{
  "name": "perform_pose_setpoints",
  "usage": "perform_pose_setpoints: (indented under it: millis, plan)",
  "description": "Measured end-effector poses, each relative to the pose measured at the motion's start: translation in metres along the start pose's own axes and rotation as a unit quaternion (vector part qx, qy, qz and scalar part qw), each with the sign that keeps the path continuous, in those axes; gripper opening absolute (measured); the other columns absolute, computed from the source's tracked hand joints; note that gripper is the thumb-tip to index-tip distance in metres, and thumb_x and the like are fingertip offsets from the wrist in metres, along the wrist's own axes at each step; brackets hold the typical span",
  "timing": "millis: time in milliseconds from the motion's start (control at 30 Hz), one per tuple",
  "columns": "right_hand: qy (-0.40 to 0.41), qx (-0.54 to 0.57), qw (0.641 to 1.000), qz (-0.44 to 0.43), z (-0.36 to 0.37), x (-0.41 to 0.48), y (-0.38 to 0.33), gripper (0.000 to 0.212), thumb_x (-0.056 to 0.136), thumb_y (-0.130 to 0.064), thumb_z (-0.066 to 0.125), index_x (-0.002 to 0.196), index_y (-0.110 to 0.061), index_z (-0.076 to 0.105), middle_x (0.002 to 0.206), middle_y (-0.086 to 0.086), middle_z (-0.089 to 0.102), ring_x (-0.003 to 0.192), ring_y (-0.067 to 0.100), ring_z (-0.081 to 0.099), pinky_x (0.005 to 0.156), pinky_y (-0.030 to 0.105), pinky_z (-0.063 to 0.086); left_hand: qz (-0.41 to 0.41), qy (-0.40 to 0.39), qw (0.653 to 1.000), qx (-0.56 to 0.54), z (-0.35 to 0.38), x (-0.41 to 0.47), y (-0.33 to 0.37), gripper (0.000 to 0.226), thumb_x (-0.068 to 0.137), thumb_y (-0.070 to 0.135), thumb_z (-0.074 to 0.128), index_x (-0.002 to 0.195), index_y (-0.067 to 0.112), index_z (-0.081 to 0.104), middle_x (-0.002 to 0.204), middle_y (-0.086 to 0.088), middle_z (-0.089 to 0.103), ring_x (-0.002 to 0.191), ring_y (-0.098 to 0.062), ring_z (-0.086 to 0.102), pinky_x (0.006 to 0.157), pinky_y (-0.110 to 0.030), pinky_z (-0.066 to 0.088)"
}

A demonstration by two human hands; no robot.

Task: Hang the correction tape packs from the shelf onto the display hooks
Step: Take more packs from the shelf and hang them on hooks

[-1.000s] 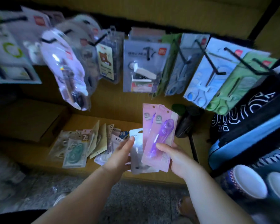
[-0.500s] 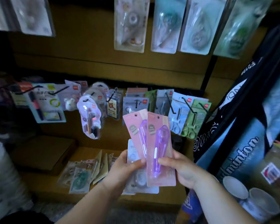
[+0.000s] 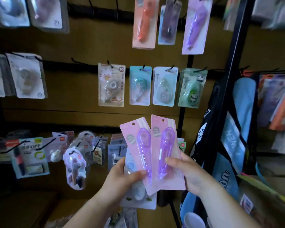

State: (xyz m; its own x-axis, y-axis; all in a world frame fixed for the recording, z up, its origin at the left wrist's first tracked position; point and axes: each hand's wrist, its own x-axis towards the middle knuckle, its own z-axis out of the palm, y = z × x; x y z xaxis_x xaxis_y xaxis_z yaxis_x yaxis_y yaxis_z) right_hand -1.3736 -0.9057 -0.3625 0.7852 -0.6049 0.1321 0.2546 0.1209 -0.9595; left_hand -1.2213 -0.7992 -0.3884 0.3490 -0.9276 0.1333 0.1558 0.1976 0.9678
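Note:
Two pink correction tape packs with purple pen-shaped dispensers are fanned out upright in front of me. My right hand [image 3: 186, 171] grips the right pink pack [image 3: 167, 153]. My left hand [image 3: 122, 176] pinches the left pink pack [image 3: 136, 152] together with a white pack [image 3: 138, 198] behind it. On the wall above hang other packs: a matching purple one [image 3: 196, 25] at the top, beside an orange one [image 3: 145, 22]. A bare display hook [image 3: 76, 61] juts from the middle rail, left of the hanging packs.
A middle row of round tape packs [image 3: 140, 86] hangs on the brown board. Lower hooks carry staplers and small items [image 3: 30, 155]. A black frame post [image 3: 232, 66] and blue-black bags [image 3: 227, 145] stand at the right. A paper cup [image 3: 194, 219] sits below.
My view has tilted upward from the shelf to the hooks on the wall. Both hands have lifted the packs up and fanned the two pink ones further apart.

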Motion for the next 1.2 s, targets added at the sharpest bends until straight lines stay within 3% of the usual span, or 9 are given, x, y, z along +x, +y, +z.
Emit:
perform_pose_setpoints:
  millis: [67,133,267,433,700,800,900,1033,1200]
  plan:
    - [0.011,-0.008,1.000,-0.002,0.002,-0.001,-0.015,0.061,0.038,-0.018,0.089,0.093,-0.013,0.065,0.076,0.008,0.075,0.064,0.019,0.071,0.054,0.028,0.057,0.005,-0.013,1.000,-0.001,0.004,0.003,0.011,0.040,0.065,0.004,0.076,0.100,0.012,0.059,0.084,-0.002,0.077,0.074,-0.017,0.073,0.061,-0.025,0.058]
    - [0.021,-0.011,1.000,-0.007,0.004,-0.002,-0.029,0.034,0.057,-0.011,0.071,0.090,-0.013,0.066,0.074,0.007,0.075,0.062,0.018,0.071,0.054,0.028,0.057,0.015,-0.025,1.000,-0.005,0.008,0.007,0.023,0.041,0.065,0.001,0.078,0.101,0.010,0.058,0.085,-0.005,0.077,0.073,-0.017,0.073,0.058,-0.023,0.058]
    - [0.071,-0.005,0.997,-0.037,0.001,0.005,-0.056,0.008,0.081,-0.006,0.061,0.084,-0.011,0.067,0.067,0.008,0.074,0.054,0.018,0.069,0.051,0.029,0.057,0.043,-0.030,0.999,-0.003,0.012,0.024,0.042,0.071,0.035,0.020,0.080,0.101,0.006,0.059,0.085,-0.008,0.076,0.074,-0.017,0.072,0.059,-0.024,0.056]
    - [0.123,0.004,0.989,-0.077,-0.005,0.021,-0.090,0.024,0.090,-0.003,0.044,0.083,-0.009,0.066,0.065,0.007,0.074,0.054,0.016,0.069,0.057,0.027,0.057,0.078,-0.015,0.997,0.012,0.011,0.046,0.068,0.070,0.031,0.023,0.080,0.097,0.009,0.061,0.090,-0.011,0.075,0.083,-0.024,0.069,0.080,-0.040,0.054]
    - [0.206,-0.062,0.959,-0.187,0.002,0.045,-0.173,0.025,0.093,-0.006,0.042,0.083,-0.017,0.063,0.056,-0.004,0.071,0.048,0.006,0.066,0.048,0.018,0.053,0.122,-0.021,0.989,0.083,0.004,0.066,0.121,0.066,0.033,0.030,0.081,0.095,0.015,0.064,0.091,-0.007,0.076,0.090,-0.027,0.070,0.090,-0.050,0.051]
    - [0.257,-0.106,0.931,-0.235,0.008,0.060,-0.212,0.022,0.094,-0.010,0.045,0.082,-0.018,0.062,0.052,-0.011,0.069,0.056,0.008,0.066,0.059,0.021,0.052,0.132,-0.038,0.985,0.100,0.009,0.076,0.145,0.067,0.034,0.030,0.081,0.097,0.019,0.062,0.092,-0.005,0.076,0.090,-0.025,0.071,0.089,-0.049,0.052]
    - [0.291,-0.134,0.904,-0.282,0.013,0.075,-0.250,0.019,0.094,-0.012,0.045,0.105,-0.012,0.060,0.073,-0.003,0.068,0.075,0.016,0.058,0.070,0.025,0.045,0.137,-0.049,0.984,0.099,0.017,0.088,0.168,0.068,0.036,0.025,0.089,0.098,0.020,0.060,0.088,-0.003,0.076,0.084,-0.022,0.073,0.080,-0.043,0.056]
    - [0.300,-0.150,0.886,-0.322,0.017,0.084,-0.288,0.026,0.096,-0.016,0.043,0.120,-0.015,0.053,0.100,-0.002,0.051,0.078,0.009,0.048,0.046,0.005,0.034,0.161,-0.043,0.980,0.108,0.024,0.098,0.188,0.065,0.035,0.027,0.083,0.096,0.022,0.060,0.088,-0.001,0.076,0.083,-0.022,0.073,0.082,-0.046,0.055]
    - [0.339,-0.155,0.867,-0.331,0.018,0.098,-0.312,0.030,0.095,-0.019,0.043,0.123,-0.013,0.054,0.106,0.005,0.058,0.088,0.018,0.055,0.062,0.024,0.044,0.172,-0.041,0.979,0.098,0.026,0.107,0.194,0.051,0.045,0.018,0.077,0.093,0.021,0.060,0.083,-0.002,0.077,0.077,-0.023,0.073,0.077,-0.044,0.055]
